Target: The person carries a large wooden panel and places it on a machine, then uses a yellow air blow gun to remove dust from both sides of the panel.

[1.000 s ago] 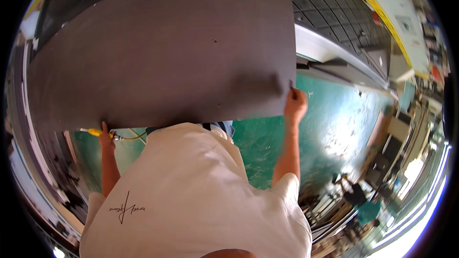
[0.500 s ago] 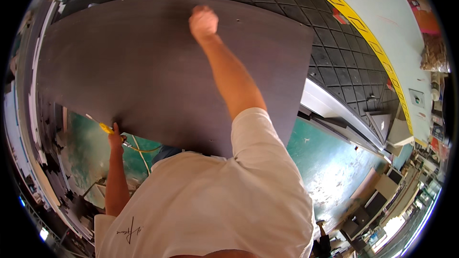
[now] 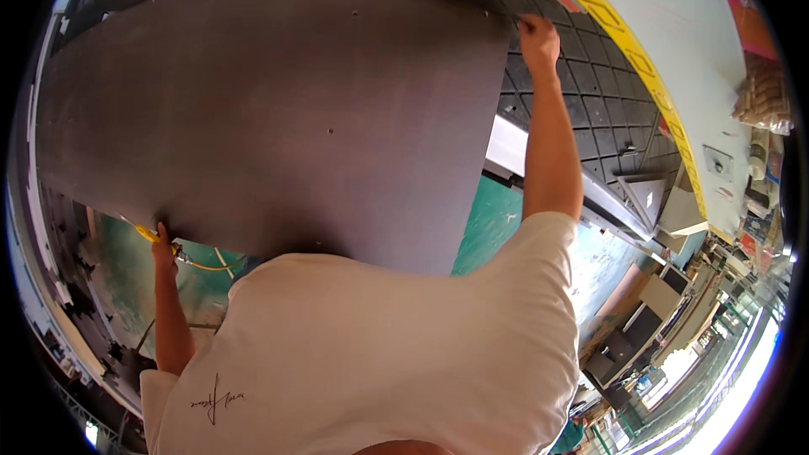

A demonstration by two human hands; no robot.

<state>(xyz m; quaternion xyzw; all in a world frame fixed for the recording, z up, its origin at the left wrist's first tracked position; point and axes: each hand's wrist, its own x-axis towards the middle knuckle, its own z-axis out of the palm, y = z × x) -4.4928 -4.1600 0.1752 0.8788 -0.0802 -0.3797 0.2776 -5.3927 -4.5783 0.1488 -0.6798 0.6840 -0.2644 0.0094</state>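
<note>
A large dark brown-grey panel (image 3: pixel 253 109) lies flat before me, with a few small holes or fittings near its edges and in its middle. My left hand (image 3: pixel 163 244) is closed round a yellow air blow gun (image 3: pixel 147 232) at the panel's near left edge. From the gun a thin yellowish hose (image 3: pixel 211 268) runs down in a curve. At the panel's far right corner, my right hand (image 3: pixel 540 44) is closed with its fingertips pinched together. Whatever those fingertips hold, if anything, is too small to make out.
Black grid-patterned matting (image 3: pixel 590 76) shows beyond the panel, bordered by a yellow strip (image 3: pixel 619 29). A pale metal profile (image 3: pixel 611 202) runs below the mat on the right. Long stacked pieces (image 3: pixel 63 286) line the left side. The floor (image 3: pixel 484 223) is green.
My right hand has moved from above the panel's far middle to its far right corner. My left hand still grips the blow gun. The view has shifted to the right.
</note>
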